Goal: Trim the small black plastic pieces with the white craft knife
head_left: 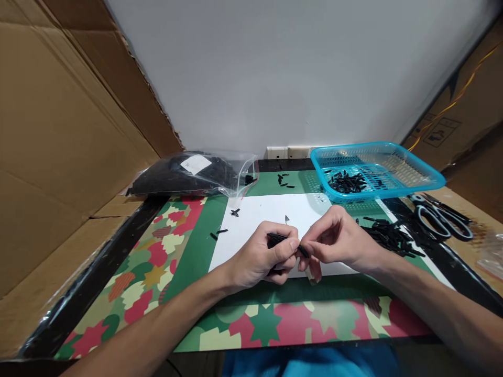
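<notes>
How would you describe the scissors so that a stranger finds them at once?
Look at the blue basket at the far right of the table. Just in front of it, right of the pile of black pieces, lie the scissors. They alone have grey looped handles.

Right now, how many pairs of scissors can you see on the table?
1. The scissors lie at the right edge of the table, just right of the loose black pieces and below the blue basket. Others may lie out of view.
</notes>
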Demonstrator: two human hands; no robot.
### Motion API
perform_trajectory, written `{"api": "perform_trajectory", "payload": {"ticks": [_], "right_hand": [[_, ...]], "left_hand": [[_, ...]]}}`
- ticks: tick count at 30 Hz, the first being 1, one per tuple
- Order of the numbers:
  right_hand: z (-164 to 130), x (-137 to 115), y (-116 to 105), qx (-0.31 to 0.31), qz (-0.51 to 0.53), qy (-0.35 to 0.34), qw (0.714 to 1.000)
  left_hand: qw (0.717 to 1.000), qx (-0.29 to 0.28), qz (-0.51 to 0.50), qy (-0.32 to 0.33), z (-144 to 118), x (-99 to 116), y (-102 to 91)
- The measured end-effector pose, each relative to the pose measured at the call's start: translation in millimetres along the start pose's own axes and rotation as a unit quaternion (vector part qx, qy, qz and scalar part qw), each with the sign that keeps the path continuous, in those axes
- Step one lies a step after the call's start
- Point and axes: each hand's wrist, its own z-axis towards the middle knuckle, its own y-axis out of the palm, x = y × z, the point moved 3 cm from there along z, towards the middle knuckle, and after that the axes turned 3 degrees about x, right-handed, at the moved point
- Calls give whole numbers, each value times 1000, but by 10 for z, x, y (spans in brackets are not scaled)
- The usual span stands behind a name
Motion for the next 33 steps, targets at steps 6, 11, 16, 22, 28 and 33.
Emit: {"api": "perform_trajectory", "payload": {"ticks": [6, 11, 16, 22, 28, 33], "right_hand": [[14, 4, 1, -4, 8, -29, 1000], [20, -40, 2, -22, 43, -39, 998], [17, -66, 4, -21, 48, -45, 998], [1, -77, 22, -26, 56, -47, 997], [1, -81, 26, -18, 48, -47, 998], [9, -67, 15, -14, 59, -44, 997]], "left_hand": [[1000, 6, -18, -5, 1, 4, -23], [999, 35, -26, 4, -1, 54, 1], [998, 40, -39, 16, 6, 81, 26], [997, 49, -50, 30, 5, 79, 17], [995, 72, -59, 25, 13, 103, 29], [994, 84, -62, 18, 23, 118, 44]]}}
